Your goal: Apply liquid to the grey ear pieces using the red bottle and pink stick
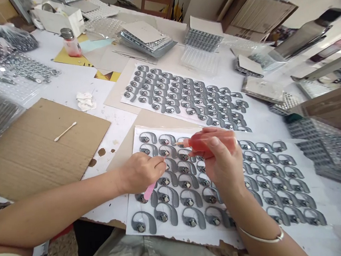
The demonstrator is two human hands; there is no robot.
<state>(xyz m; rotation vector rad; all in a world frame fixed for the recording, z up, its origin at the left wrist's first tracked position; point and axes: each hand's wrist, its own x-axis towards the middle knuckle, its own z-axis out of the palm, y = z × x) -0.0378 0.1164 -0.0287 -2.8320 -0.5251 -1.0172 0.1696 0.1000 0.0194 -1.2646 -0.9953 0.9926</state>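
Observation:
A white sheet [180, 233] lies in front of me, covered with rows of several grey hook-shaped parts [189, 200], each with a small metal stud. My right hand [222, 163] is closed round a small red squeeze bottle [210, 140] held sideways, its thin nozzle pointing left over the parts in the sheet's top rows. My left hand [141, 173] rests on the sheet's left side with its fingers curled round a pink stick-like tool [149, 191], fingertips by the same rows. A silver bangle [264, 237] is on my right wrist.
A second sheet of the same grey parts [185, 96] lies beyond. A brown cardboard piece [39, 146] with a cotton swab [65, 131] is at left. A red-filled bottle [70, 43], clear trays of metal pieces [23, 71], stacked trays [329, 149] and boxes [256, 13] crowd the table.

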